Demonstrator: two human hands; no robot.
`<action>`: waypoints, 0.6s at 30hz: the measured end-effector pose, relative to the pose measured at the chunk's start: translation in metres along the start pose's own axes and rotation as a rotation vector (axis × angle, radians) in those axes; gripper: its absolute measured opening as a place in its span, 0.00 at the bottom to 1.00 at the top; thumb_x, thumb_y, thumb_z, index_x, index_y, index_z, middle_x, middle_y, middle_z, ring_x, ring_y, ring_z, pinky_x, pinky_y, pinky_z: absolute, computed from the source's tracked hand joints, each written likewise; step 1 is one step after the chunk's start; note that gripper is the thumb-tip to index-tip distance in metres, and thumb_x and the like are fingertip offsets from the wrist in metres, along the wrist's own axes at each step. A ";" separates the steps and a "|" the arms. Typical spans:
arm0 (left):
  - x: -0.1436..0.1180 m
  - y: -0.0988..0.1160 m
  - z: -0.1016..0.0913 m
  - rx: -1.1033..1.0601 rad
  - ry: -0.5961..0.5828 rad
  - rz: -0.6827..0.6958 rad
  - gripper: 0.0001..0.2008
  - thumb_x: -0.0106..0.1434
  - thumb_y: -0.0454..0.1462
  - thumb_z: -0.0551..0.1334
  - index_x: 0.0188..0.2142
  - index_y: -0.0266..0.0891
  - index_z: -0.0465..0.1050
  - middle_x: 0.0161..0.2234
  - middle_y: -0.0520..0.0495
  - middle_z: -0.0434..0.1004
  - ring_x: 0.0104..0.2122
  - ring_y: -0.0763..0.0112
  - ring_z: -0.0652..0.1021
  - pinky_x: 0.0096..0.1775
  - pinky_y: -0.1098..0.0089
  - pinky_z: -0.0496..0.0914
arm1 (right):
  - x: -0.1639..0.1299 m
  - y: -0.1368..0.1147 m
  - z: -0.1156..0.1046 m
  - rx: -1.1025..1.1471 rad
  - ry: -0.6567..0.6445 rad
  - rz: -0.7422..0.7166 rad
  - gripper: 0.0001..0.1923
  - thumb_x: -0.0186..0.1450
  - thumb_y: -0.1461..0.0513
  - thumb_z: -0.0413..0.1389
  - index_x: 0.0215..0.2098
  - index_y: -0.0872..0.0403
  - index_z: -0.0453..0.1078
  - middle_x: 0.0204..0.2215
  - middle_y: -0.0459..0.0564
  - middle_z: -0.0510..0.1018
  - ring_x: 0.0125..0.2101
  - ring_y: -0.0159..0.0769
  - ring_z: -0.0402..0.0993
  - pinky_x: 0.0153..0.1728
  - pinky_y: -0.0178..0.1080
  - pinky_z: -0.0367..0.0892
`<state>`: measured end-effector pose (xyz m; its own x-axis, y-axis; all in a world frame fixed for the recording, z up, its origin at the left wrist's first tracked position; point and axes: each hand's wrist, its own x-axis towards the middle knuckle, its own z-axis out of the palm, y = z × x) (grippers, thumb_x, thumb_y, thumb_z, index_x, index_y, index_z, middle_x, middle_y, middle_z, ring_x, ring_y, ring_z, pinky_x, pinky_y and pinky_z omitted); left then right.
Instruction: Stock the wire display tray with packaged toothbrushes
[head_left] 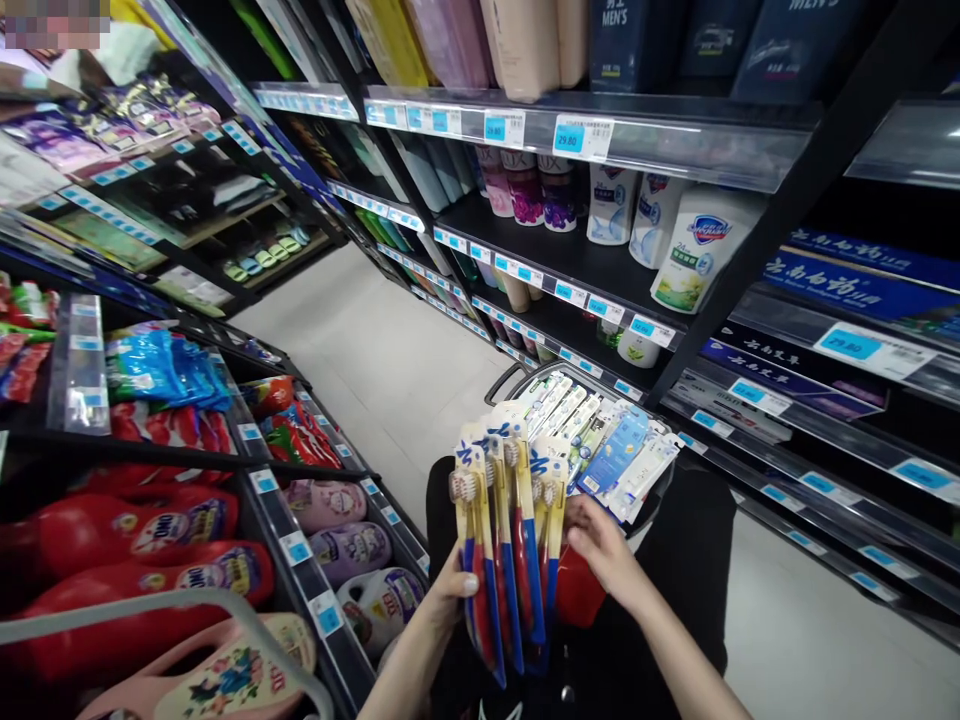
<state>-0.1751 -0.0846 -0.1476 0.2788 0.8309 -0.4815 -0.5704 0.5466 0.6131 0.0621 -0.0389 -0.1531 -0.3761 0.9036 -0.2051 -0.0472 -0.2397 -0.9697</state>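
Left hand's fingers (450, 585) hidden behind toothbrush packs (502, 540); price labels (581, 135) too small to read

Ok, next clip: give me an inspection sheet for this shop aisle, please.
Surface: pale aisle floor.
Job's things: fan of yellow toothbrush packs; more packs in a basket.
Clutter: red detergent bottles, slippers, body-wash bottles.
Hands: left hand grips the fan's lower edge; right hand touches its right side.
Cables: nothing seen.
Surroundings: black shelves with blue price tags on both sides.
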 end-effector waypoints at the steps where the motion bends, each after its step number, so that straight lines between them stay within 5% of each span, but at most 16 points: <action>1: 0.004 -0.002 0.003 -0.001 -0.037 -0.007 0.28 0.39 0.34 0.68 0.43 0.39 0.71 0.34 0.47 0.79 0.39 0.55 0.79 0.42 0.61 0.75 | -0.006 -0.006 0.009 -0.009 0.011 -0.011 0.21 0.63 0.46 0.51 0.43 0.54 0.65 0.37 0.50 0.72 0.41 0.34 0.69 0.44 0.34 0.65; 6: 0.011 -0.018 0.007 -0.083 -0.211 -0.050 0.23 0.42 0.32 0.67 0.41 0.37 0.72 0.29 0.49 0.79 0.35 0.60 0.80 0.41 0.64 0.75 | -0.015 -0.009 0.030 -0.089 0.335 0.026 0.22 0.66 0.48 0.47 0.30 0.58 0.66 0.26 0.47 0.69 0.31 0.30 0.64 0.37 0.32 0.62; 12: 0.006 -0.027 -0.003 -0.117 -0.194 -0.031 0.24 0.46 0.30 0.65 0.45 0.41 0.70 0.32 0.50 0.79 0.36 0.62 0.80 0.43 0.64 0.75 | -0.026 0.000 0.040 0.107 0.682 -0.020 0.22 0.60 0.46 0.53 0.26 0.58 0.66 0.26 0.49 0.70 0.30 0.31 0.65 0.34 0.32 0.63; 15: 0.006 -0.022 -0.011 -0.114 -0.182 0.022 0.24 0.45 0.33 0.66 0.44 0.41 0.71 0.31 0.51 0.79 0.35 0.62 0.80 0.43 0.64 0.75 | -0.030 -0.010 0.024 0.345 0.870 0.064 0.22 0.55 0.46 0.57 0.30 0.58 0.67 0.26 0.48 0.71 0.26 0.31 0.66 0.29 0.32 0.64; 18: 0.004 -0.012 -0.018 -0.091 -0.167 0.027 0.24 0.44 0.35 0.67 0.44 0.41 0.71 0.31 0.50 0.79 0.35 0.60 0.80 0.43 0.61 0.75 | -0.031 -0.023 -0.010 0.565 0.880 0.160 0.21 0.52 0.50 0.58 0.37 0.58 0.69 0.28 0.48 0.74 0.27 0.34 0.69 0.30 0.35 0.67</action>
<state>-0.1810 -0.0898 -0.1680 0.3822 0.8551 -0.3504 -0.6447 0.5184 0.5618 0.0846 -0.0580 -0.1258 0.3770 0.7313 -0.5684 -0.5653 -0.3045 -0.7666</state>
